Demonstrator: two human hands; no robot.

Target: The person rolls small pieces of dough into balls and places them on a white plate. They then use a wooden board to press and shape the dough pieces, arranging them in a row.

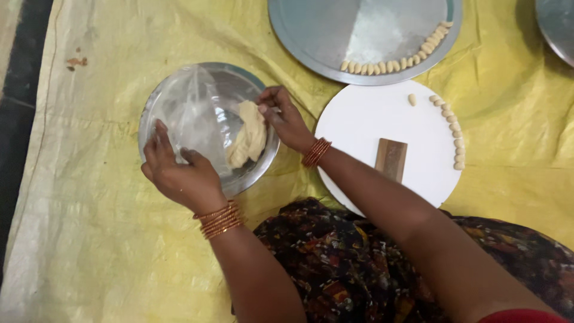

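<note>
A steel bowl (pixel 173 96) lined with clear plastic sits on the yellow sheet, and a pale lump of dough (pixel 248 139) lies in its right half. My left hand (pixel 176 167) rests on the bowl's near-left rim, fingers spread on the plastic. My right hand (pixel 286 116) pinches the top end of the dough with its fingertips. Both wrists wear copper-coloured bangles.
A round white board (pixel 365 128) lies right of the bowl, with a small brown ridged wooden block (pixel 391 158) and a curved row of small dough pieces (pixel 455 134). A big steel plate (pixel 317 42) beyond holds several more pieces along its rim. Another steel plate's edge (pixel 559 27) shows top right. Yellow sheet (pixel 89 179) covers the floor.
</note>
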